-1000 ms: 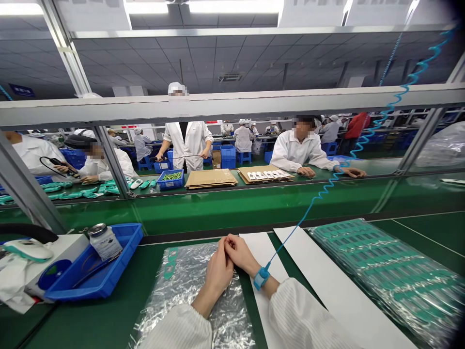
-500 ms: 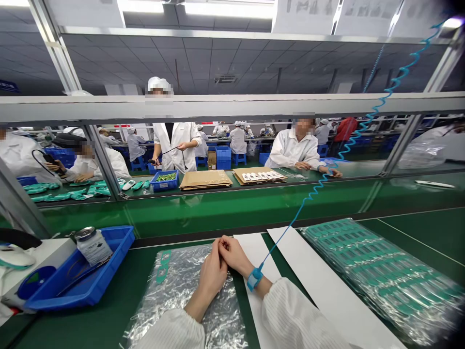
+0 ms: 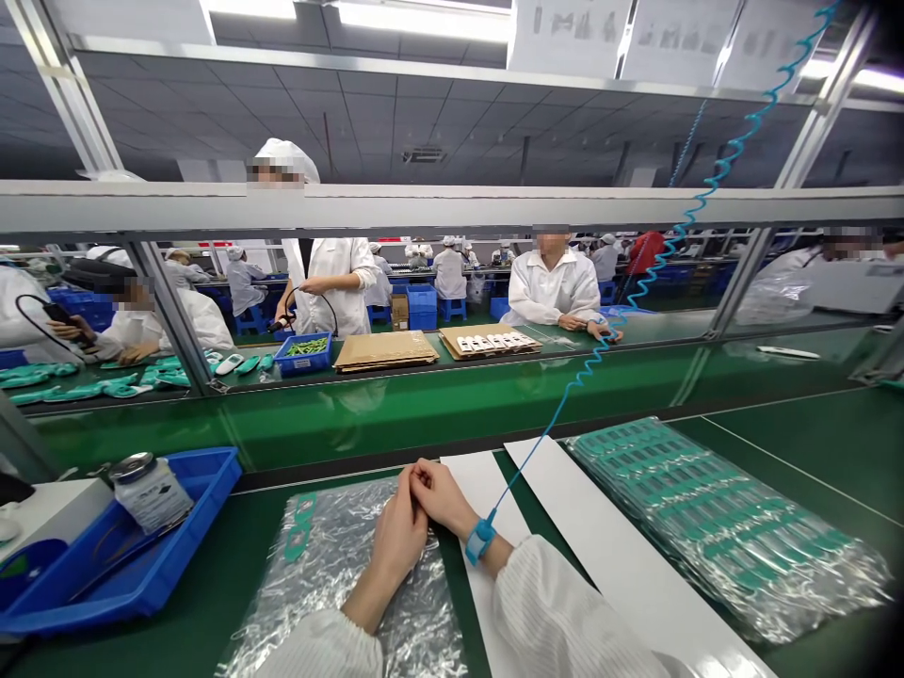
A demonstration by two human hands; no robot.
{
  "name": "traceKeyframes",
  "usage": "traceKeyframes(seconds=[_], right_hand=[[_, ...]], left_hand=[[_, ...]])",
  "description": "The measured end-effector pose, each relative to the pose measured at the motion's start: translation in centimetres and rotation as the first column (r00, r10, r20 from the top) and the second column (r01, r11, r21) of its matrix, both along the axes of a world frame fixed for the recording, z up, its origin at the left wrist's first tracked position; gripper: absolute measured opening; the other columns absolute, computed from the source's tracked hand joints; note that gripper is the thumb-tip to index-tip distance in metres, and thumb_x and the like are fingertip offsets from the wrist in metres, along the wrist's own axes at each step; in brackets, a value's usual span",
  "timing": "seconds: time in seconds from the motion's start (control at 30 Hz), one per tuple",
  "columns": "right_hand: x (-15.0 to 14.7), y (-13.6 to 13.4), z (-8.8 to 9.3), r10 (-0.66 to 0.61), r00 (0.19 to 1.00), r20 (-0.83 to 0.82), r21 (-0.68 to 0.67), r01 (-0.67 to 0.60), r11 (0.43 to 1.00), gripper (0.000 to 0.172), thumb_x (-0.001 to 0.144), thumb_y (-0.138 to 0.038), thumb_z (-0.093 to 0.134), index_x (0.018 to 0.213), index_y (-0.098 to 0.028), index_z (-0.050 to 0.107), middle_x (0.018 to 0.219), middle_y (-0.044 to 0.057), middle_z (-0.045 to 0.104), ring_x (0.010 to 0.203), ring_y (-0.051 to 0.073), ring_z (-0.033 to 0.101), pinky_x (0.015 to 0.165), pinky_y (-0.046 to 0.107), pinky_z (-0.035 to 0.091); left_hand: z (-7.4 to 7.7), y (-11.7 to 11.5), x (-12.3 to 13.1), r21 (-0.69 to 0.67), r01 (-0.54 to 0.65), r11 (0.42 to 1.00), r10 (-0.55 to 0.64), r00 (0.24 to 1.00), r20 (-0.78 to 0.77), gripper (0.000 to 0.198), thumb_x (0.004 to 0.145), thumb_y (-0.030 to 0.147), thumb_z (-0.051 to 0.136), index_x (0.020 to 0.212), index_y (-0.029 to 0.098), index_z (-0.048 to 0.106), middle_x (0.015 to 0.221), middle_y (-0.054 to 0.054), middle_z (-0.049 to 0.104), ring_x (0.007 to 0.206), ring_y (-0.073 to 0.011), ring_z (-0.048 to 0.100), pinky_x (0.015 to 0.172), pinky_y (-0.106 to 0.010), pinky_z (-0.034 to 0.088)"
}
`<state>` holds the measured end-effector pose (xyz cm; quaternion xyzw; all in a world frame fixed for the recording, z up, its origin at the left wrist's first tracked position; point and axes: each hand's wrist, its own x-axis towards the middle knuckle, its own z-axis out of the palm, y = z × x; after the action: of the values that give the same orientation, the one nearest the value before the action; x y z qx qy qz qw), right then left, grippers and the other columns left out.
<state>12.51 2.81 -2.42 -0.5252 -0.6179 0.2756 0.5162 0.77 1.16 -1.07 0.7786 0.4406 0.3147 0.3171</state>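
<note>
My left hand (image 3: 401, 532) and my right hand (image 3: 442, 497) meet over the right part of a clear plastic sheet (image 3: 339, 565). Both have their fingers curled and pressed together at the tips. Whatever they pinch is hidden behind the fingers. A few green ring-shaped pieces (image 3: 298, 539) lie at the sheet's upper left corner. Around my right wrist is a blue wrist strap (image 3: 479, 540), its coiled cord (image 3: 540, 440) running up to the right. Beneath my right forearm lies a white strip (image 3: 475, 471).
Left stands a blue tray (image 3: 187, 537) holding a jar (image 3: 150, 494). A wider white strip (image 3: 600, 532) and stacked plastic sheets of green pieces (image 3: 706, 518) lie right. Beyond a green conveyor (image 3: 438, 410), co-workers sit and stand near cardboard (image 3: 386, 349) and a blue bin (image 3: 303, 354).
The whole view has shifted, so the bench and tray appear further left. My hands stay together in the same pose over the plastic sheet.
</note>
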Motion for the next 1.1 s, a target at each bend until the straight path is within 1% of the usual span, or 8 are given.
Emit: traceKeyframes(seconds=[0.27, 0.43, 0.63, 0.97, 1.1], right_hand=[[0.02, -0.04, -0.07, -0.003, 1.000, 0.011, 0.002, 0.003, 1.000, 0.019, 0.078, -0.017, 0.049, 0.061, -0.020, 0.042, 0.056, -0.005, 0.046, 0.053, 0.011, 0.044, 0.050, 0.021, 0.032], [0.06, -0.01, -0.21, -0.001, 1.000, 0.006, 0.000, 0.001, 1.000, 0.020, 0.078, -0.018, 0.050, 0.061, -0.020, 0.040, 0.056, -0.005, 0.045, 0.052, 0.011, 0.043, 0.050, 0.021, 0.031], [-0.01, 0.02, -0.16, -0.003, 1.000, 0.004, 0.001, 0.003, 1.000, 0.020, 0.078, -0.018, 0.049, 0.060, -0.020, 0.040, 0.056, -0.005, 0.045, 0.052, 0.011, 0.043, 0.050, 0.022, 0.031], [0.01, -0.04, 0.05, -0.002, 1.000, 0.014, -0.004, 0.002, 1.000, 0.020, 0.078, -0.016, 0.049, 0.060, -0.020, 0.041, 0.056, -0.005, 0.047, 0.053, 0.011, 0.045, 0.050, 0.022, 0.032], [0.01, -0.05, 0.09, -0.003, 1.000, 0.013, -0.006, 0.003, 1.000, 0.020, 0.079, -0.017, 0.049, 0.061, -0.020, 0.041, 0.056, -0.005, 0.046, 0.053, 0.011, 0.045, 0.050, 0.022, 0.032]], left_hand=[[0.32, -0.11, -0.03, -0.010, 0.008, 1.000, -0.008, 1.000, 0.004, 0.051, 0.085, 0.013, 0.038, 0.136, 0.016, 0.034, 0.115, -0.013, 0.067, 0.099, -0.0265, 0.064, 0.078, -0.033, 0.046], [0.51, -0.22, -0.09, -0.015, 0.004, 1.000, -0.004, 1.000, 0.001, 0.052, 0.084, 0.012, 0.038, 0.136, 0.015, 0.034, 0.109, -0.014, 0.068, 0.099, -0.0286, 0.064, 0.078, -0.035, 0.046], [0.40, -0.15, -0.02, -0.015, 0.004, 1.000, -0.004, 1.000, 0.004, 0.051, 0.085, 0.013, 0.038, 0.136, 0.016, 0.035, 0.108, -0.013, 0.068, 0.099, -0.0270, 0.064, 0.079, -0.034, 0.047], [0.29, -0.13, -0.04, -0.019, -0.004, 1.000, 0.004, 1.000, 0.001, 0.054, 0.084, 0.011, 0.039, 0.137, 0.016, 0.034, 0.110, -0.013, 0.068, 0.101, -0.0266, 0.064, 0.081, -0.034, 0.046], [0.29, -0.12, -0.05, -0.021, 0.000, 1.000, 0.000, 1.000, 0.000, 0.054, 0.084, 0.011, 0.040, 0.137, 0.017, 0.034, 0.108, -0.012, 0.068, 0.100, -0.0268, 0.064, 0.079, -0.034, 0.046]])
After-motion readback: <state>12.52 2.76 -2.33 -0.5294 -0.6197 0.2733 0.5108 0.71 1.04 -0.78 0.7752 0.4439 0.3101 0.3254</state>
